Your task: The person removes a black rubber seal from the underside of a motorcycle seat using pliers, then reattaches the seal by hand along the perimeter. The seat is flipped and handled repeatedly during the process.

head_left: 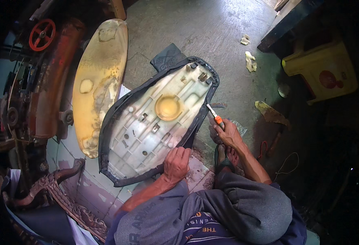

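A motorcycle seat (pixel 150 134) lies upside down on the floor before me, its whitish ribbed plastic base facing up. Black cover material (pixel 106 126) wraps round its rim. My left hand (pixel 176 165) is closed on the cover at the near right edge; the fingertips are partly hidden. In my right hand (pixel 229 133) is an orange-handled tool (pixel 218 119) with a slim pale metal shaft, whose exact kind I cannot make out. Its tip points at the seat's right rim, close to the black edge. A round yellowish cap (pixel 168 108) sits in the middle of the base.
Left of the seat lies a long stained yellow foam pad (pixel 99 85). Beyond it stands rusty machinery with a red handwheel (pixel 42 35). Carved wood (pixel 71 200) occupies the lower left. Foam scraps (pixel 251 61) lie at right, near a yellow plastic stool (pixel 322 71). A bare foot (pixel 231 155) rests below my right hand.
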Demonstrator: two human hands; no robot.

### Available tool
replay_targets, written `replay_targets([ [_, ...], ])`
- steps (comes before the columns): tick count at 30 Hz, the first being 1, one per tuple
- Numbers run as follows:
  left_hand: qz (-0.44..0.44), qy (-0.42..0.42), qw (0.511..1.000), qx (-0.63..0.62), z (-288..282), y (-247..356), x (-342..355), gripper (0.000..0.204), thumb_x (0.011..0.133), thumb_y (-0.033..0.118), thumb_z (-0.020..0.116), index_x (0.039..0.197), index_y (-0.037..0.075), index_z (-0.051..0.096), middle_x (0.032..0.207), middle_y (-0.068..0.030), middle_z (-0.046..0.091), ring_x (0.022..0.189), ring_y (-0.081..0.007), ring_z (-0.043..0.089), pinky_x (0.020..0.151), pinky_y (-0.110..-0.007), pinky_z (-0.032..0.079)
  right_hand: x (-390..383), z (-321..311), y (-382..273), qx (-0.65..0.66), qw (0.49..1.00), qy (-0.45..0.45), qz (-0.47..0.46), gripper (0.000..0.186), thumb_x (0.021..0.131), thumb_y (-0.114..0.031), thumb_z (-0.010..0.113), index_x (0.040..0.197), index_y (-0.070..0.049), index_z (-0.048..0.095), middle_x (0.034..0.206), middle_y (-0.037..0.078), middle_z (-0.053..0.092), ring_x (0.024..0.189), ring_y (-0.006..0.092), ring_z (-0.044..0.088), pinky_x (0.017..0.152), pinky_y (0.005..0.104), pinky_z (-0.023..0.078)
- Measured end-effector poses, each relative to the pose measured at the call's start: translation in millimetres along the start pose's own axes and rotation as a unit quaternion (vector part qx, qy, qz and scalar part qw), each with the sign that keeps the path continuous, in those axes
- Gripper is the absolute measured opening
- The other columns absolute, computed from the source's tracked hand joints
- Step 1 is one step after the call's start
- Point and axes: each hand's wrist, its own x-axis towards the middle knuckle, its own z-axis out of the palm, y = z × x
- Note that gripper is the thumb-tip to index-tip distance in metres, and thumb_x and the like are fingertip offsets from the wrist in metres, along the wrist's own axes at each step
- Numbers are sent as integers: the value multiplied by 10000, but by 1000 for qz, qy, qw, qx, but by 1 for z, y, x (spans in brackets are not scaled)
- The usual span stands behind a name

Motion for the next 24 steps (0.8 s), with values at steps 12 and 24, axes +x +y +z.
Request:
replay_targets([
  [12,238,-104,965,16,-17,-13,-52,429,803,160,656,1213,33,670,1269,-163,609,1108,-315,630,951,-426,503,-11,-1,42,-6,998,57,-9,458,922,-348,731,1193,15,660,1104,265,693,1043,446,674,918,489,520],
  [24,-147,-65,986,-35,-81,-26,-70,386,869,101,801,1210,-3,651,1097,-176,637,1040,-383,613,911,-451,500,-24,35,-65,-179,839,-90,-505,545,843,-223,807,1333,-77,620,1348,181,589,1325,362,540,1185,509,379],
])
